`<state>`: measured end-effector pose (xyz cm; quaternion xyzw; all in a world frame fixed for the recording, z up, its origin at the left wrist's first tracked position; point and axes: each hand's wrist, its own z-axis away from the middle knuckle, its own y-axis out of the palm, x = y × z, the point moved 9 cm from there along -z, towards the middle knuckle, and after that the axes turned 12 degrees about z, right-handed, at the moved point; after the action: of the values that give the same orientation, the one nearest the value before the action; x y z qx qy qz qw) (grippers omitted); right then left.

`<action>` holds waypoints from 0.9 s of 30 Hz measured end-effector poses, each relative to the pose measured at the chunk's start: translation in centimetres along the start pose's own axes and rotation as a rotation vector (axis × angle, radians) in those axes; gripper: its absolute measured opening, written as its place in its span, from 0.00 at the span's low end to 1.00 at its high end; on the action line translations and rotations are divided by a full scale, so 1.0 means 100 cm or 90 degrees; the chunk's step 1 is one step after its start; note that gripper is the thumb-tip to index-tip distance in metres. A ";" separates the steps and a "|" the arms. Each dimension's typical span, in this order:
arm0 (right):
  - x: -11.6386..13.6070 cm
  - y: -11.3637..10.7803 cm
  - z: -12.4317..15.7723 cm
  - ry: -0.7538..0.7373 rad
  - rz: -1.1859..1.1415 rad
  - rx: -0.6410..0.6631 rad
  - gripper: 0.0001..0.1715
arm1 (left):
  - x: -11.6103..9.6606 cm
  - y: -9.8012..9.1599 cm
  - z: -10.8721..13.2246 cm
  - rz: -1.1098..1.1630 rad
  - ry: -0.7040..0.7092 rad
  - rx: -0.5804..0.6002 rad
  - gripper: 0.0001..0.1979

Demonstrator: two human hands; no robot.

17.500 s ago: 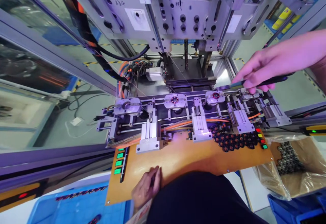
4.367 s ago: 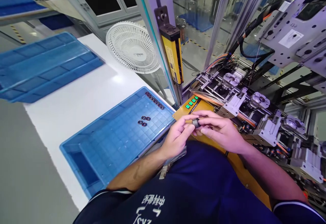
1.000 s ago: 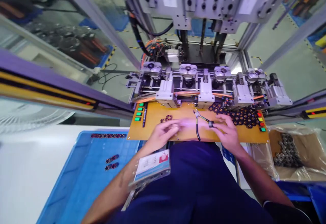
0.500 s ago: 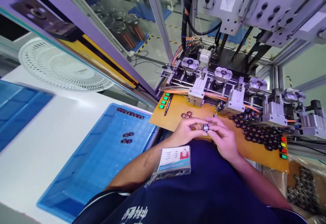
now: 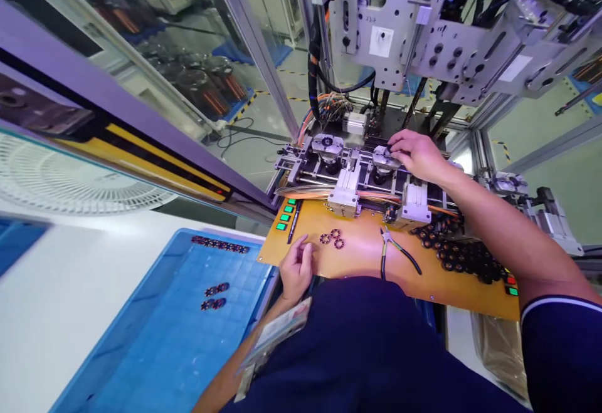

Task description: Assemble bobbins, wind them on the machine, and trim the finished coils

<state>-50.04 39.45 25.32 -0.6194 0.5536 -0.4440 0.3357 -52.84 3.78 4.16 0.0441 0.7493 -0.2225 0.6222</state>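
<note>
My right hand (image 5: 414, 155) reaches to the second round metal fixture (image 5: 384, 163), fingers pinched on a small dark motor stator (image 5: 388, 150) at its top; the fingers partly cover it. On the orange board's left front edge, my left hand (image 5: 296, 270) rests with loosely bent fingers, thumb apart, and nothing visible in it. Just right of it lie three small ring-shaped stators with copper windings (image 5: 335, 234). Cutting pliers (image 5: 395, 251) with dark handles lie spread on the orange board (image 5: 357, 261), in front of my body.
Many dark stators (image 5: 463, 256) cluster at the board's right. A pen (image 5: 294, 222) lies beside green buttons (image 5: 285, 218). The first fixture (image 5: 328, 145) stands left, under the machine's overhead plates (image 5: 399, 31). A blue tray (image 5: 155, 325) with a few stators sits at left, near a white fan (image 5: 70, 175).
My hands have parted: the right moved up to the second fixture, the left moved left to the board's edge. A third stator now lies with the two, and the pliers are uncovered.
</note>
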 end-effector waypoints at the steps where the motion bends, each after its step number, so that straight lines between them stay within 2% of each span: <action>1: -0.001 0.006 -0.002 -0.009 0.008 0.013 0.10 | 0.001 0.001 0.000 0.000 -0.001 0.000 0.20; 13: 0.003 0.027 -0.011 -0.051 0.138 0.150 0.12 | -0.001 0.003 -0.002 -0.023 -0.004 0.004 0.20; 18: 0.004 0.030 -0.011 -0.044 0.166 0.155 0.13 | -0.004 0.005 -0.002 -0.012 -0.001 0.020 0.19; 22: 0.008 0.023 -0.004 -0.042 0.178 0.139 0.14 | -0.005 0.005 -0.002 -0.002 -0.005 0.021 0.20; 27: 0.018 0.024 0.017 -0.064 0.199 0.137 0.22 | -0.005 0.004 -0.003 0.008 -0.011 0.011 0.20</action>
<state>-49.45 37.21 22.87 -0.5077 0.5753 -0.4114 0.4919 -52.85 4.40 4.53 0.0518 0.7416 -0.2253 0.6297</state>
